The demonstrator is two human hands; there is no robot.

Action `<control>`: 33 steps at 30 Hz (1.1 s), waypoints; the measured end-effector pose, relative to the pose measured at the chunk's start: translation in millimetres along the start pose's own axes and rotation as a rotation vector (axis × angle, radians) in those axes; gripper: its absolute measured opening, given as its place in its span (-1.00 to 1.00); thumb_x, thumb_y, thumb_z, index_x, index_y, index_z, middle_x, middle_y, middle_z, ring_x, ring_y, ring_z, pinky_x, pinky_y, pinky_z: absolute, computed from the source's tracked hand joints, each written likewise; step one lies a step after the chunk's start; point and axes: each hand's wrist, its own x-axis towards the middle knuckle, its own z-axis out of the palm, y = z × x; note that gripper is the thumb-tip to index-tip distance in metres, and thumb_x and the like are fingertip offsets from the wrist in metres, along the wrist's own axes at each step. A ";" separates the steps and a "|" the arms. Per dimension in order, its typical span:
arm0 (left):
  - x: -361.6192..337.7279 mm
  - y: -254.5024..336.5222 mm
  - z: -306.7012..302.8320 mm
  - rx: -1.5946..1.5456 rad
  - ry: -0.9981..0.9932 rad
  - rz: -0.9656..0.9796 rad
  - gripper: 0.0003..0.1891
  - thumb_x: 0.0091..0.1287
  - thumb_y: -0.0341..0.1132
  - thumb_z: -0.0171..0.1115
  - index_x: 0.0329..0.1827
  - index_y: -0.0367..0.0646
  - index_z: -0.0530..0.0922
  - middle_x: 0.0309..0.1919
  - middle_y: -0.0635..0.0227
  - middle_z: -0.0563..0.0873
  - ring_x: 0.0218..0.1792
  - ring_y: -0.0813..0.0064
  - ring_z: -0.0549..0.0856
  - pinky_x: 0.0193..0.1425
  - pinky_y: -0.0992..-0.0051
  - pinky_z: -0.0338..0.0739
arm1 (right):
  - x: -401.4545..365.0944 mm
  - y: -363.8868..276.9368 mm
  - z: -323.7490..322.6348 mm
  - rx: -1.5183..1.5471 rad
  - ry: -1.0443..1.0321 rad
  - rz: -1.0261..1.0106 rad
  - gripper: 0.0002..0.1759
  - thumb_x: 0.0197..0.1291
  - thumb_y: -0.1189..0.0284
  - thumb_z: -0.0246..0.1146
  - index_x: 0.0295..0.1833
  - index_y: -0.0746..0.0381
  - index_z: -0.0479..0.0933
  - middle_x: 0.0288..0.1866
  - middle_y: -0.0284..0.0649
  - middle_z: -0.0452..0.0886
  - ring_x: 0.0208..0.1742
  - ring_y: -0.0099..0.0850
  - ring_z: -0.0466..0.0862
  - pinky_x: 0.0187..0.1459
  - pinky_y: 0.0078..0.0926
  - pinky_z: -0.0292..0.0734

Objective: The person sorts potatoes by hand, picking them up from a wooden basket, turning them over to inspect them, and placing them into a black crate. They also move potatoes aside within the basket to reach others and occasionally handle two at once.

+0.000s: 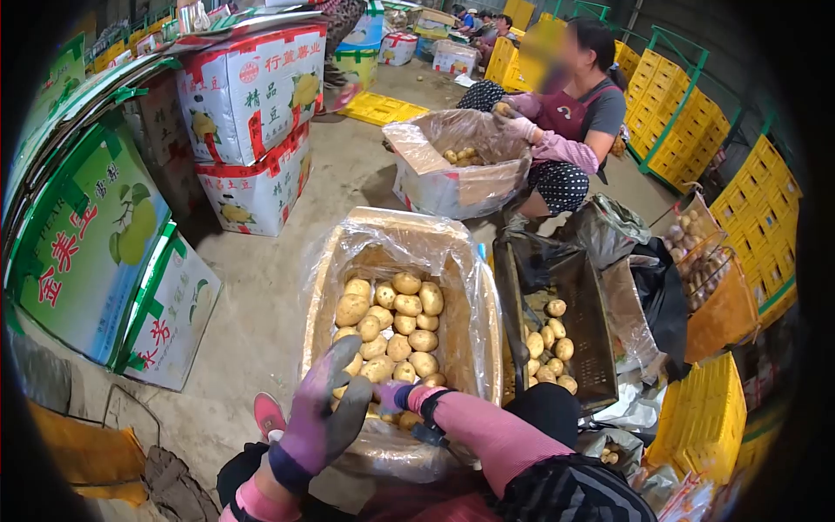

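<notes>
Over the near left corner of a plastic-lined box (404,218), left hand (323,411) in a purple-and-grey glove, thumb and fingers spread. Inside the same box, close to the near edge, right hand (397,396) among the potatoes (398,348), partly behind the left; finger closure impossible to tell. Potatoes heaped from about the middle of the box toward its near edge, clear plastic draped over the rim. Just beside the right edge, a dark crate (591,352) on the floor (252,322), more potatoes gathered toward its near left corner. Beyond the far edge, a lined carton (426,187) with potatoes inside, and a person (570,113) with gloved hands over its right edge. Left on the floor, white-and-red cartons (265,96) stacked two high.
</notes>
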 end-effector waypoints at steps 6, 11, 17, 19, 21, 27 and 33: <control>-6.7 2.5 -11.1 -0.164 -0.066 -0.034 -0.48 0.33 -0.55 0.33 0.37 -0.32 0.45 0.16 0.00 0.65 0.16 0.20 0.72 0.18 0.36 0.61 | 13.8 16.9 47.5 -0.180 -0.026 -0.060 -0.30 0.06 0.14 0.38 0.34 0.14 0.47 0.20 0.06 0.65 0.21 0.06 0.66 0.13 -0.01 0.57; -5.2 4.9 -11.9 -0.197 -0.118 -0.093 -0.50 0.35 -0.54 0.31 0.36 -0.31 0.46 0.19 -0.03 0.65 0.21 0.17 0.70 0.29 0.32 0.55 | 26.8 40.6 65.7 -0.347 -0.166 -0.203 -0.21 -0.01 0.09 0.41 0.39 0.03 0.43 0.28 -0.03 0.58 0.21 0.05 0.64 0.13 0.03 0.57; -11.5 -13.3 -7.5 -0.168 -0.124 -0.017 -0.45 0.38 -0.42 0.34 0.44 -0.24 0.42 0.31 0.01 0.59 0.34 0.12 0.60 0.40 0.27 0.48 | 59.5 65.2 90.8 -0.095 -0.283 -0.302 0.01 -0.14 -0.08 0.55 0.42 0.14 0.39 0.40 0.06 0.48 0.35 0.04 0.56 0.30 0.00 0.48; -10.7 -17.0 -12.2 -0.092 -0.150 -0.004 -0.41 0.40 -0.42 0.31 0.49 -0.20 0.38 0.37 0.04 0.56 0.39 0.15 0.56 0.43 0.27 0.45 | 37.1 48.9 82.9 -0.199 -0.182 -0.215 -0.01 -0.08 -0.05 0.52 0.45 0.13 0.37 0.46 0.07 0.41 0.40 0.07 0.51 0.34 0.01 0.45; -9.5 -19.2 -10.1 -0.053 -0.163 0.034 -0.41 0.39 -0.42 0.32 0.48 -0.18 0.38 0.36 0.01 0.55 0.37 0.04 0.56 0.43 0.26 0.46 | 60.2 78.1 104.2 -0.241 -0.176 -0.104 -0.05 0.00 -0.01 0.47 0.49 0.12 0.34 0.53 0.06 0.33 0.45 0.10 0.44 0.38 0.02 0.42; -10.0 -20.8 -11.4 -0.052 -0.150 0.063 -0.41 0.37 -0.44 0.32 0.47 -0.18 0.38 0.35 0.02 0.56 0.36 0.03 0.57 0.41 0.26 0.49 | 62.8 76.7 108.9 -0.205 -0.249 -0.051 -0.17 0.16 0.07 0.34 0.53 0.10 0.31 0.59 0.03 0.26 0.53 0.10 0.35 0.45 0.00 0.34; -10.0 -18.4 -11.6 -0.029 -0.151 0.029 -0.44 0.36 -0.40 0.34 0.42 -0.23 0.43 0.28 -0.03 0.60 0.31 0.02 0.60 0.37 0.25 0.51 | 66.5 97.7 114.8 -0.266 -0.299 0.063 -0.09 0.10 0.06 0.45 0.50 0.19 0.31 0.49 -0.01 0.41 0.43 -0.02 0.50 0.36 -0.09 0.46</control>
